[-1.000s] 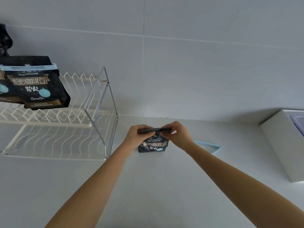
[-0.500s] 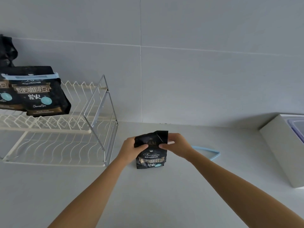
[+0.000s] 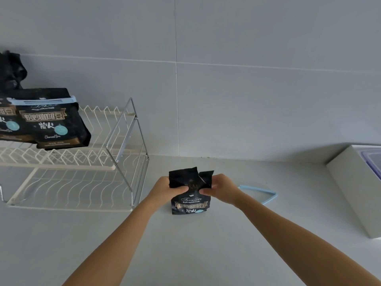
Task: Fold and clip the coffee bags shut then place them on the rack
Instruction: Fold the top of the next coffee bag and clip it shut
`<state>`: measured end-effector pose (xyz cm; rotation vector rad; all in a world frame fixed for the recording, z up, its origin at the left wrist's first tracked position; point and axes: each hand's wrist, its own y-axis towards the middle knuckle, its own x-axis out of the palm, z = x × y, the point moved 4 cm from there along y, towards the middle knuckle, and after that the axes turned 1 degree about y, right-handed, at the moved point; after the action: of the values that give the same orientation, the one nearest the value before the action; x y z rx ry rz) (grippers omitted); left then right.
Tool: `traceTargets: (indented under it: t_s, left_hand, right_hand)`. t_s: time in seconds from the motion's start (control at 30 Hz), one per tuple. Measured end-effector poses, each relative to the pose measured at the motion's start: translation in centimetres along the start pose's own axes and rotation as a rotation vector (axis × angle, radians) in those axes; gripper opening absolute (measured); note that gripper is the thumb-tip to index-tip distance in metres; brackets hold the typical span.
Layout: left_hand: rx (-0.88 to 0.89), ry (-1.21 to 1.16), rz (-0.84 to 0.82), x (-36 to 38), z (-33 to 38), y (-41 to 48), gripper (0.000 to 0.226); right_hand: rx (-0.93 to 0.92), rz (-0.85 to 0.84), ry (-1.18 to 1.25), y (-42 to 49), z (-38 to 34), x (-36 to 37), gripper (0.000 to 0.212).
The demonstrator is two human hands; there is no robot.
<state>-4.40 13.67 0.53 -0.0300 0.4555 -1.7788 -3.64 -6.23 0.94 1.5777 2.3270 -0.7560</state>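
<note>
on the far left, two clipped coffee bags (image 3: pixel 51 122) lean on the upper tier of the white wire rack (image 3: pixel 86 162), the nearer one carrying a pale blue clip across its folded top; a second sits partly cut off by the frame edge, and something dark behind them is too unclear to name. the rack has free room to the right of them on that tier, and its lower tier looks bare.

moving in, the left hand (image 3: pixel 165 188) is closed on the left side of the small black coffee bag (image 3: pixel 190 193), thumb pressed across the front panel. the bag stands upright on the surface (image 3: pixel 185 254), just right of the rack's end frame.

the change is in the bag's top. a second ago it was pressed down into a flat fold between both hands; half a second ago it had sprung up, and now it stands fully open and crumpled, with a notch between two raised flaps. so the fold has come undone, or was let go on purpose to be redone more squarely. either way the folding step has to be repeated before clipping.

the right hand (image 3: pixel 218 188) pinches the bag's right edge, fingers curled closed around it.

further right, the open blue clip (image 3: pixel 259 195) lies on the surface, untouched and within easy reach of the right hand. at the right edge sits a white box (image 3: pixel 350 188).
</note>
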Motion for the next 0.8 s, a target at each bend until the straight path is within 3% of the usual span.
traceTargets:
  t_s: [0.1, 0.33, 0.57, 0.8]
  left_hand:
    - [-0.043, -0.168, -0.1, 0.1, -0.2, -0.3, 0.022]
    - [-0.113, 0.022, -0.055, 1.0, -0.6, -0.3, 0.024]
    - [-0.063, 0.124, -0.151, 1.1, 0.1, -0.8, 0.029]
    - [-0.043, -0.01, -0.094, 1.9, -1.2, -1.8, 0.025]
  right_hand:
    - [-0.004, -0.011, 0.05, -0.1, -0.1, -0.4, 0.013]
    - [0.036, -0.014, 0.094, -1.6, 1.2, 0.0, 0.007]
    - [-0.025, 0.043, 0.134, -2.4, 0.1, -0.4, 0.03]
    - [-0.025, -0.001, 0.048, -2.5, 0.2, -0.4, 0.024]
